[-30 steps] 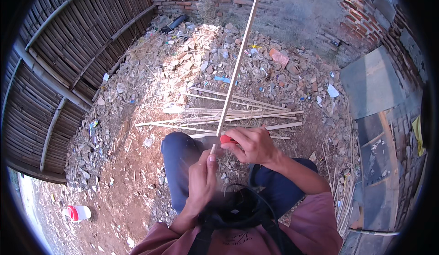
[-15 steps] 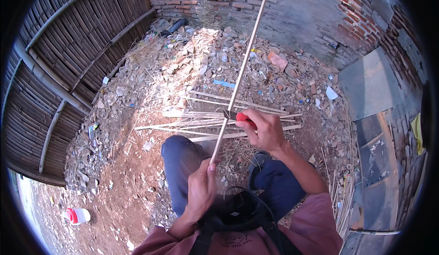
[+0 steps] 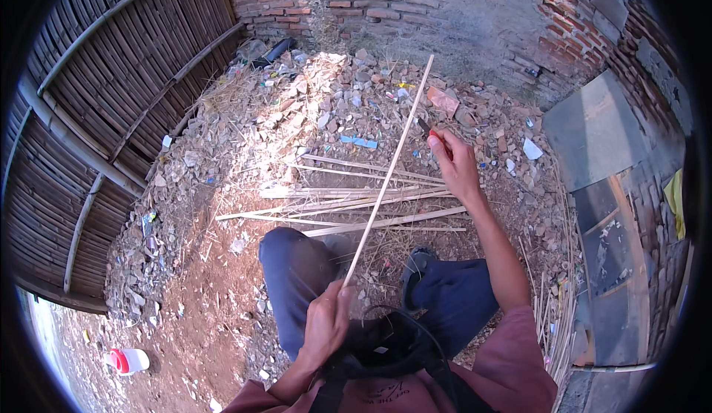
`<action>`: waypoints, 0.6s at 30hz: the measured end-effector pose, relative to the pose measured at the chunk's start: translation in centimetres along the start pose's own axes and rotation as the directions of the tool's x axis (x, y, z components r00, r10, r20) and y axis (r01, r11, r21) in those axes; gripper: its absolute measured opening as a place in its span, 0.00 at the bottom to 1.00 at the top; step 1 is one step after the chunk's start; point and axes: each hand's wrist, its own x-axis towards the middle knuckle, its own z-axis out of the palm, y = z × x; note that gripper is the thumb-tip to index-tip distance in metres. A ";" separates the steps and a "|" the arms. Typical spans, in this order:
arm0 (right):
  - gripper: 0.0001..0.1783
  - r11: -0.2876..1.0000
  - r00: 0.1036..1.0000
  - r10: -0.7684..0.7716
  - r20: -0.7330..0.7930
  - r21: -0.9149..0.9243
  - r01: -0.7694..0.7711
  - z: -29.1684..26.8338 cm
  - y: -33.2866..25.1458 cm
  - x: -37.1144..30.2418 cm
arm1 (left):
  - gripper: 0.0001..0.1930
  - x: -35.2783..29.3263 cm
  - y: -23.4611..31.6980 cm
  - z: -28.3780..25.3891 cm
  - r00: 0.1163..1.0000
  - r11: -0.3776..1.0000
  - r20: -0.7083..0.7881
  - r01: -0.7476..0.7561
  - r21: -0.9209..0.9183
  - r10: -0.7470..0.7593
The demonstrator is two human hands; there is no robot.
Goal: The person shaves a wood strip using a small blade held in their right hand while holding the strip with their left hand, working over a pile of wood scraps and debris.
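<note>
My left hand (image 3: pixel 326 318) is closed around the lower end of a long, thin bamboo strip (image 3: pixel 390 170). From that hand the strip slants up and away to the right. My right hand (image 3: pixel 460 167) grips a red-handled knife (image 3: pixel 426 127) with a short dark blade. The blade is beside the strip's upper part, apart from it. Beyond my knees, a loose pile of pale bamboo strips (image 3: pixel 334 204) lies on the ground, passing under the held strip in this view.
Stone rubble and litter (image 3: pixel 348 101) cover the ground up to a brick wall (image 3: pixel 386 1). A bamboo-slat wall (image 3: pixel 133 57) stands left, with a red-and-white container (image 3: pixel 132 361) near it. Grey panels (image 3: pixel 593 131) lean at right, by more long strips (image 3: pixel 567 302).
My right hand with the knife has moved away from me, up and to the right, leaving the strip. The strip's far end is lower in view; my left hand still holds it.
</note>
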 end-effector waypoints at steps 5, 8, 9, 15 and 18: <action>0.19 0.995 0.994 -0.096 0.050 0.015 0.095 -0.2 -1.4 -1.3 | 0.18 0.9 -0.1 -0.8 0.995 0.995 0.016 0.098 -0.033 -0.098; 0.18 0.980 0.967 -0.197 0.159 0.038 0.194 0.2 -2.6 -2.4 | 0.23 1.5 -1.1 -0.7 0.997 0.984 0.031 0.068 -0.162 -0.064; 0.18 0.980 0.967 -0.198 0.162 0.039 0.195 0.7 -3.1 -3.0 | 0.23 1.8 -1.0 -0.7 0.997 0.984 0.029 0.069 -0.163 -0.065; 0.16 0.907 0.858 -0.419 0.296 0.098 0.410 3.7 -6.0 -6.0 | 0.19 3.0 -1.2 -0.4 0.994 0.948 0.092 0.088 -0.305 -0.063; 0.16 0.841 0.772 -0.532 0.348 0.110 0.530 4.3 -7.0 -7.0 | 0.17 3.2 -0.6 -0.5 0.995 0.928 0.082 0.085 -0.362 -0.060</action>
